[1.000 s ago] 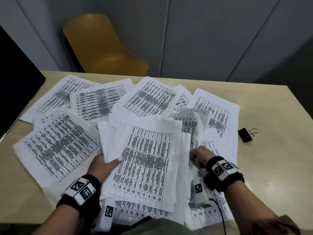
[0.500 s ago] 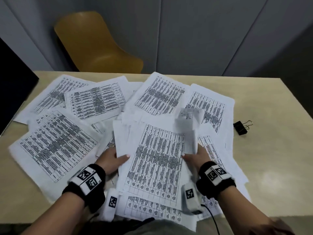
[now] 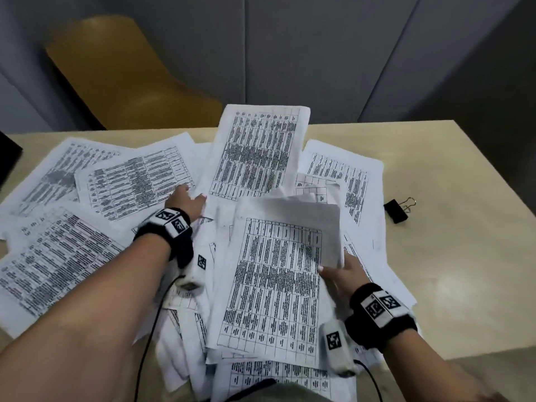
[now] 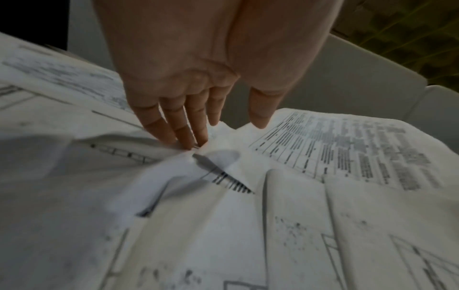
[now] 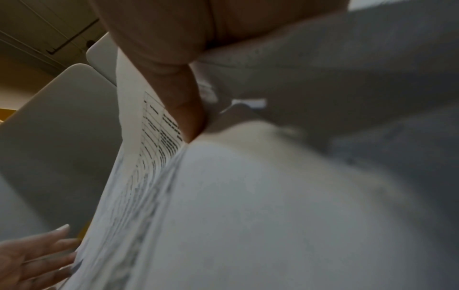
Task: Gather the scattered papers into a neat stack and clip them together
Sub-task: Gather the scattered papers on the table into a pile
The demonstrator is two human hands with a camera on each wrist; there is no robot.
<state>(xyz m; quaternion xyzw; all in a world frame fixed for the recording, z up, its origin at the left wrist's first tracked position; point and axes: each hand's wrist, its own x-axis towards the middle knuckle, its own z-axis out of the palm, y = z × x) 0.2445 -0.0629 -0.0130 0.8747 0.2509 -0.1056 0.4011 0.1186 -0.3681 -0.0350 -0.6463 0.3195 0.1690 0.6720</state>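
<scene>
Printed table sheets lie scattered over the beige table (image 3: 464, 256). A gathered stack (image 3: 275, 285) lies loose in front of me. My right hand (image 3: 333, 271) pinches its right edge, thumb (image 5: 191, 117) on the top sheet and fingers hidden beneath; a blank sheet corner (image 3: 319, 221) curls over there. My left hand (image 3: 193, 198) reaches forward to a far sheet (image 3: 258, 149) whose far end stands raised. Its straight fingers (image 4: 183, 133) poke into the sheet's crumpled near corner and the thumb rests on top. A black binder clip (image 3: 396, 210) lies alone to the right.
Loose sheets lie to the left (image 3: 58, 256) (image 3: 136, 184) and to the right (image 3: 348, 175). A yellow chair (image 3: 130, 76) stands behind the table's far edge. A dark screen edge (image 3: 7, 158) shows at the far left. Bare tabletop surrounds the clip.
My left hand has left the stack's left edge and reached forward to the far sheet, which now tilts up. My right hand keeps its hold on the stack's right edge.
</scene>
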